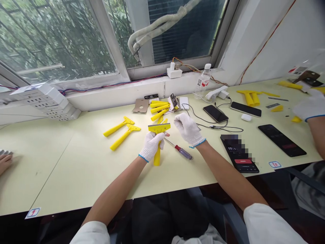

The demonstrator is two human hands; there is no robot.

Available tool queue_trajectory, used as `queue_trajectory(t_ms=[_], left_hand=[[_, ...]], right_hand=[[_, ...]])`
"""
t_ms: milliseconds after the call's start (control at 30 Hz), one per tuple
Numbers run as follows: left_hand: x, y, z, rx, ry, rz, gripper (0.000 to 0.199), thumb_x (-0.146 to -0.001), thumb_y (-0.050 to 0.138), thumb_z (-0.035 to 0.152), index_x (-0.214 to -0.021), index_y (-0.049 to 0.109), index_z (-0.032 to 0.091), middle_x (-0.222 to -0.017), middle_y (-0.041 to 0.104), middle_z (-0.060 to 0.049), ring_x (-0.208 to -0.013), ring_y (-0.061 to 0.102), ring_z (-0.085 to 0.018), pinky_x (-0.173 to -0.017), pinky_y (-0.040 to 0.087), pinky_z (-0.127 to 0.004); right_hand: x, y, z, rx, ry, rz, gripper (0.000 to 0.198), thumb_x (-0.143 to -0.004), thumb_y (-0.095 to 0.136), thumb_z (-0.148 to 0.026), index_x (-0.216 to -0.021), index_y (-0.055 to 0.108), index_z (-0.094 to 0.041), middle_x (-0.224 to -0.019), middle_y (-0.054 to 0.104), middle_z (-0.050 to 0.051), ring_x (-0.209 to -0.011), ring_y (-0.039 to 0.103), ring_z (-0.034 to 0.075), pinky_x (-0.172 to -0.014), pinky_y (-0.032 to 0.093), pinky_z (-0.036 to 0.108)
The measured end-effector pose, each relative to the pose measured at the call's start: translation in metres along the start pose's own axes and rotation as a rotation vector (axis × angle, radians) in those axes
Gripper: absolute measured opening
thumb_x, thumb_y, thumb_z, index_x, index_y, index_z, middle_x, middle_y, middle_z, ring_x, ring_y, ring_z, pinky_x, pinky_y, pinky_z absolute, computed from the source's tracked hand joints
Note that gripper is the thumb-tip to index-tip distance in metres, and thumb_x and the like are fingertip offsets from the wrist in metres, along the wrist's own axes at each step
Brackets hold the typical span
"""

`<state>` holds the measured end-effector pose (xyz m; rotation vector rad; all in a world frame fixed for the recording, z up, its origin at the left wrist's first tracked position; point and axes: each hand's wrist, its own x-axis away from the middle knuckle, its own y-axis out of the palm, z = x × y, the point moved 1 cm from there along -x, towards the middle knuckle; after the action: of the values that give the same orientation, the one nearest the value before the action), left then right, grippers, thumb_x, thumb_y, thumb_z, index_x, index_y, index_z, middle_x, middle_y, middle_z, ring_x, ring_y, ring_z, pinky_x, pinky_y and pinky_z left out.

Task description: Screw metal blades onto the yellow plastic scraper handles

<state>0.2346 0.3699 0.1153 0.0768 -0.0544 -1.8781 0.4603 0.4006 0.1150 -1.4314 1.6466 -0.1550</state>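
Note:
In a white knit glove, my left hand (152, 145) grips a yellow scraper (159, 128) just below its head. The scraper's handle points down toward the table's front edge, and a grey metal blade lies along the top of its head. My right hand (188, 128), gloved too, is raised to the right of the scraper head and apart from it. Its fingers are pinched together; whatever is between them is too small or hidden. A screwdriver (184, 152) with a clear and red handle lies below it. Part of a grey flat piece (198, 127) shows beside the right hand.
Two yellow scrapers (123, 137) lie to the left, and several yellow handles (159, 109) are piled behind. Phones (238, 154), cables and a water bottle (203, 79) stand or lie at right. A co-worker's gloved hand (311, 105) is far right; another person's hand (5, 162) is far left.

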Motion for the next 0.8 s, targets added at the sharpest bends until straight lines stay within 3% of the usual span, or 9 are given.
queue_trajectory(t_ms=[100,233,333,433,533,633,800], left_hand=[[0.003,0.001,0.006,-0.086,0.037,0.017,0.027,-0.097,0.067,0.039,-0.087,0.078,0.016,-0.052,0.059,0.0,-0.05,0.052,-0.015,-0.058,0.043,-0.029],[0.009,0.002,0.011,-0.27,0.096,0.067,0.04,-0.099,0.065,0.037,-0.063,0.065,0.019,-0.051,0.055,0.0,-0.05,0.048,-0.013,-0.054,0.04,-0.027],[0.011,0.001,0.008,-0.442,0.206,0.109,0.043,-0.103,0.064,0.035,-0.062,0.064,0.02,-0.055,0.057,0.0,-0.054,0.055,-0.014,-0.057,0.045,-0.027],[0.01,-0.002,0.004,-0.605,0.422,0.126,0.029,-0.106,0.063,0.033,-0.083,0.077,0.021,-0.071,0.072,-0.003,-0.073,0.072,-0.02,-0.072,0.058,-0.031],[0.009,-0.004,0.0,-0.689,0.585,0.108,0.025,-0.109,0.06,0.031,-0.119,0.081,0.021,-0.105,0.084,-0.008,-0.098,0.081,-0.024,-0.09,0.064,-0.035],[0.009,-0.005,-0.003,-0.742,0.622,0.106,0.035,-0.113,0.056,0.031,-0.142,0.073,0.023,-0.123,0.084,-0.009,-0.108,0.082,-0.024,-0.096,0.065,-0.036],[0.01,-0.005,-0.006,-0.766,0.612,0.103,0.038,-0.114,0.054,0.033,-0.147,0.071,0.023,-0.13,0.082,-0.011,-0.113,0.082,-0.026,-0.099,0.065,-0.038]], right_hand=[[0.012,0.004,-0.024,-0.093,-0.104,-0.017,0.011,-0.107,0.06,-0.028,-0.101,0.068,-0.024,-0.111,0.074,0.009,-0.106,0.068,0.023,-0.1,0.057,0.039],[0.017,0.01,-0.039,-0.188,-0.177,-0.009,0.009,-0.103,0.066,-0.028,-0.095,0.068,-0.025,-0.104,0.076,0.005,-0.096,0.072,0.02,-0.091,0.061,0.036],[0.018,0.009,-0.042,-0.227,-0.177,0.036,0.006,-0.1,0.07,-0.025,-0.094,0.066,-0.024,-0.097,0.077,0.004,-0.084,0.071,0.018,-0.082,0.062,0.034],[0.019,0.006,-0.046,-0.239,-0.193,0.124,0.01,-0.096,0.075,-0.022,-0.092,0.066,-0.023,-0.089,0.076,0.001,-0.077,0.069,0.016,-0.078,0.061,0.032],[0.021,0.004,-0.049,-0.224,-0.22,0.22,0.012,-0.095,0.079,-0.02,-0.092,0.068,-0.023,-0.084,0.075,-0.001,-0.075,0.069,0.015,-0.076,0.059,0.031],[0.022,0.007,-0.048,-0.226,-0.231,0.238,0.01,-0.096,0.078,-0.021,-0.093,0.069,-0.022,-0.086,0.076,0.0,-0.077,0.071,0.015,-0.078,0.06,0.031],[0.023,0.013,-0.044,-0.235,-0.258,0.243,0.01,-0.097,0.077,-0.021,-0.093,0.068,-0.022,-0.09,0.078,0.001,-0.082,0.073,0.016,-0.081,0.06,0.032]])
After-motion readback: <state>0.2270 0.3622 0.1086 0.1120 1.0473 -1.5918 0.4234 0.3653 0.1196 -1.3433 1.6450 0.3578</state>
